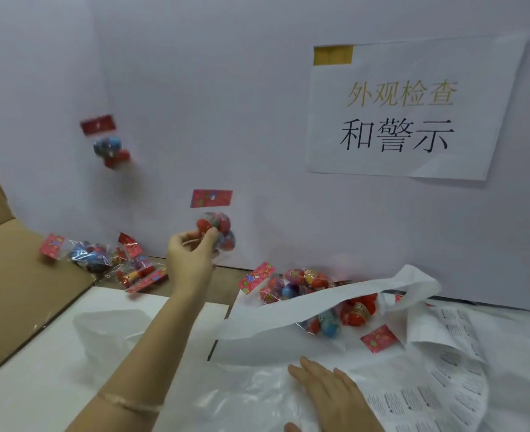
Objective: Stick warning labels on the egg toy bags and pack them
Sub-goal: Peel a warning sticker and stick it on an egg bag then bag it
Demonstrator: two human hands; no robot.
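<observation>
My left hand point(192, 254) is raised in front of the wall and pinches an egg toy bag point(215, 230) by its eggs, its red header card standing upright above. A second egg toy bag point(111, 148), blurred, is in the air higher up to the left, touching nothing. Several more bags lie in the cardboard carton point(24, 275) at the left, heaped at its far corner point(101, 260). A pile of egg toy bags point(304, 288) lies at the right under a curled white backing strip point(319, 304). My right hand point(329, 394) rests flat on clear plastic, fingers straight.
Sheets of printed warning labels point(450, 369) spread at the right front. A clear plastic bag point(111, 325) lies on the white table. A paper sign point(407, 113) hangs on the white back wall.
</observation>
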